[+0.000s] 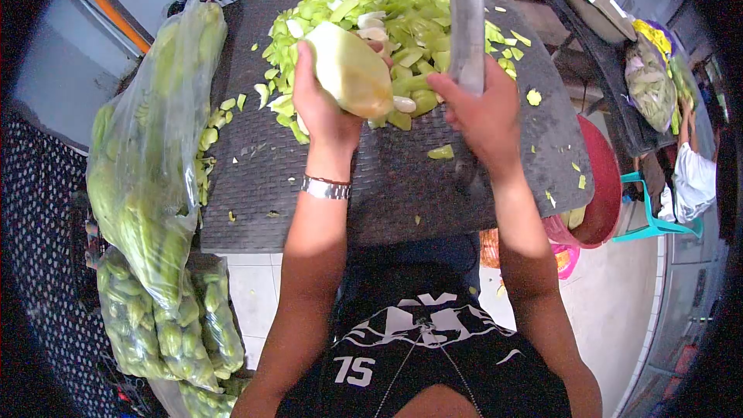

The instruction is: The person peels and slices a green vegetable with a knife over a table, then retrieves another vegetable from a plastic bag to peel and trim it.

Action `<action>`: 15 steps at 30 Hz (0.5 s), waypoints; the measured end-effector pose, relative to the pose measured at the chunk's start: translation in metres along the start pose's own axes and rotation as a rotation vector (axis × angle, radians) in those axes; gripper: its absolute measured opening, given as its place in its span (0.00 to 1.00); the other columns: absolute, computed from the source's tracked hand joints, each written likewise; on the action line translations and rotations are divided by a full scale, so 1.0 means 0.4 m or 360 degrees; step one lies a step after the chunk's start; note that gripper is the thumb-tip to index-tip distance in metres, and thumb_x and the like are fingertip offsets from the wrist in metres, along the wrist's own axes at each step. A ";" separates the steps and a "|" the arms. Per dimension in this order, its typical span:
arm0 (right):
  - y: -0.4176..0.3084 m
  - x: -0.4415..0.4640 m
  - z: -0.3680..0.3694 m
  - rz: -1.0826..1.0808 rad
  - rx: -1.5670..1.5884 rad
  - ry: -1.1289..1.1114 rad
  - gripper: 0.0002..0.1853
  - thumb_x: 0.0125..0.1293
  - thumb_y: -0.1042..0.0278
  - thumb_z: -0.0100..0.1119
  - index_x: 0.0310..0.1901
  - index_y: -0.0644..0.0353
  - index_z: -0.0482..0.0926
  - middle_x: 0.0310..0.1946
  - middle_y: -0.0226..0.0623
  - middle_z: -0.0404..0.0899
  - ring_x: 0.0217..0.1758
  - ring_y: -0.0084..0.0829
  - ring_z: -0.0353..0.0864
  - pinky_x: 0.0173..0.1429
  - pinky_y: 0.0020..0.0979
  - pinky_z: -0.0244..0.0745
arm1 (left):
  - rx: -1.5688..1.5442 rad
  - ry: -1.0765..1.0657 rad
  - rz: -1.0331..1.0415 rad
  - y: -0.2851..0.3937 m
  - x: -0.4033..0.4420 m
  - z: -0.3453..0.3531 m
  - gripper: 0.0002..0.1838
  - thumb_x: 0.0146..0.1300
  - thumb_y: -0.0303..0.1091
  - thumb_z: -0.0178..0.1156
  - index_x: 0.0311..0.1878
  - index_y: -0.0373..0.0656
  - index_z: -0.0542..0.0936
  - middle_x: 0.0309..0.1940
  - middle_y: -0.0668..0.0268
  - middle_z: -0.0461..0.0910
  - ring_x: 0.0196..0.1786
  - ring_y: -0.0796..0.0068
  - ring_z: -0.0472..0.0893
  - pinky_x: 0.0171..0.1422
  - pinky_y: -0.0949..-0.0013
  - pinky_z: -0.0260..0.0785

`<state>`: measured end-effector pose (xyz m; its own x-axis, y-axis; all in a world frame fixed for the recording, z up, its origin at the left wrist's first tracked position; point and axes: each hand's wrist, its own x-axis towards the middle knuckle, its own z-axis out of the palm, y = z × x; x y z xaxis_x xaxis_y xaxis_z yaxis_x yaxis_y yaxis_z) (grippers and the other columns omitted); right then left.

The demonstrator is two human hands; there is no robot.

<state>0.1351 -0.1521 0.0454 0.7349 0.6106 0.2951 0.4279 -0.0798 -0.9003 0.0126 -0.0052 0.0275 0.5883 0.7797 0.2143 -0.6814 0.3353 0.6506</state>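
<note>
The left hand (329,120) grips a peeled, pale green fruit (348,70), fingers wrapped around its side; the fruit is held up above the near edge of a heap of cut pieces (418,39). The right hand (491,112) is closed around the lower end of a knife (466,23), whose broad blade points away from the person, apart from the fruit.

The heap, green with some white bits, lies on the far half of a dark, textured desk (387,201), with loose pieces scattered around it. A metal band (326,189) circles the left wrist. Beside the desk on the left stands a tall clear bag (151,162) of green produce, with 3 smaller filled bags (174,337) below. On the right, a red tub (602,174) sits by the desk's edge, near a teal stool (654,213).
</note>
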 end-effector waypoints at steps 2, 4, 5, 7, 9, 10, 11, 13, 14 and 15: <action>-0.034 -0.026 0.027 0.0030 0.0097 -0.0096 0.21 0.55 0.61 0.79 0.47 0.61 0.83 0.36 0.42 0.89 0.40 0.39 0.90 0.46 0.38 0.82 | -0.0039 -0.0030 -0.0093 -0.011 -0.002 0.008 0.37 0.76 0.65 0.42 0.60 0.35 0.75 0.46 0.51 0.83 0.45 0.50 0.85 0.51 0.51 0.80; -0.030 -0.038 0.064 -0.0132 0.0068 -0.0068 0.21 0.55 0.61 0.79 0.46 0.62 0.82 0.34 0.43 0.88 0.38 0.40 0.90 0.45 0.39 0.82 | -0.0071 -0.0125 -0.0206 -0.015 -0.010 0.012 0.36 0.77 0.64 0.41 0.58 0.35 0.75 0.45 0.53 0.83 0.43 0.53 0.85 0.51 0.53 0.80; -0.028 -0.043 0.081 -0.0217 0.0056 -0.0053 0.21 0.55 0.62 0.79 0.46 0.62 0.82 0.33 0.44 0.88 0.37 0.41 0.90 0.45 0.39 0.82 | -0.0007 -0.0075 -0.0170 -0.025 -0.008 0.006 0.35 0.77 0.64 0.43 0.59 0.37 0.75 0.46 0.53 0.83 0.44 0.55 0.86 0.52 0.54 0.80; -0.033 -0.051 0.102 -0.0168 -0.0142 0.0009 0.20 0.55 0.63 0.78 0.45 0.62 0.82 0.33 0.46 0.88 0.38 0.44 0.90 0.46 0.40 0.83 | 0.0120 0.0023 -0.0098 -0.045 0.001 -0.005 0.33 0.76 0.63 0.46 0.61 0.40 0.75 0.47 0.55 0.84 0.48 0.57 0.86 0.54 0.56 0.80; -0.031 -0.057 0.117 -0.0161 -0.0243 0.0061 0.19 0.55 0.63 0.78 0.44 0.62 0.82 0.34 0.47 0.87 0.39 0.47 0.89 0.46 0.41 0.83 | 0.0038 0.0022 -0.0129 -0.056 -0.002 -0.007 0.32 0.76 0.62 0.48 0.61 0.40 0.76 0.47 0.57 0.84 0.47 0.59 0.86 0.55 0.57 0.80; -0.028 -0.060 0.124 -0.0181 -0.0243 0.0080 0.19 0.55 0.64 0.77 0.44 0.62 0.81 0.34 0.48 0.87 0.39 0.48 0.89 0.46 0.42 0.83 | -0.0005 0.0023 -0.0143 -0.058 -0.003 -0.006 0.31 0.76 0.61 0.49 0.60 0.41 0.76 0.46 0.57 0.84 0.47 0.60 0.86 0.55 0.58 0.80; -0.025 -0.060 0.128 -0.0202 -0.0243 0.0100 0.19 0.55 0.64 0.77 0.44 0.62 0.81 0.34 0.49 0.87 0.39 0.49 0.89 0.47 0.43 0.83 | 0.0005 0.0002 -0.0134 -0.063 0.000 -0.011 0.30 0.76 0.61 0.49 0.60 0.41 0.76 0.46 0.58 0.83 0.47 0.61 0.85 0.55 0.58 0.80; -0.018 -0.051 0.133 -0.0146 -0.0247 0.0054 0.20 0.54 0.64 0.78 0.45 0.62 0.81 0.35 0.48 0.87 0.40 0.48 0.89 0.47 0.42 0.83 | 0.0028 -0.0031 -0.0121 -0.068 0.000 -0.019 0.29 0.76 0.60 0.50 0.59 0.41 0.76 0.47 0.59 0.83 0.47 0.61 0.85 0.55 0.59 0.80; -0.016 -0.047 0.134 -0.0115 -0.0247 0.0033 0.20 0.54 0.64 0.78 0.45 0.63 0.81 0.35 0.48 0.87 0.40 0.48 0.89 0.47 0.42 0.83 | 0.0046 0.0006 -0.0118 -0.072 -0.003 -0.021 0.30 0.76 0.60 0.50 0.58 0.40 0.76 0.44 0.59 0.83 0.43 0.64 0.84 0.48 0.63 0.78; -0.015 -0.042 0.131 -0.0048 -0.0195 -0.0027 0.21 0.54 0.64 0.78 0.46 0.63 0.81 0.35 0.48 0.87 0.40 0.47 0.89 0.47 0.42 0.82 | 0.0063 0.0038 -0.0113 -0.068 -0.009 -0.005 0.30 0.76 0.60 0.50 0.57 0.39 0.76 0.42 0.60 0.83 0.40 0.67 0.83 0.42 0.66 0.77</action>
<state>0.0924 -0.1205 0.0291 0.7121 0.6274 0.3150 0.5114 -0.1561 -0.8450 0.0281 -0.0162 0.0075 0.6238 0.7673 0.1490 -0.6200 0.3696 0.6921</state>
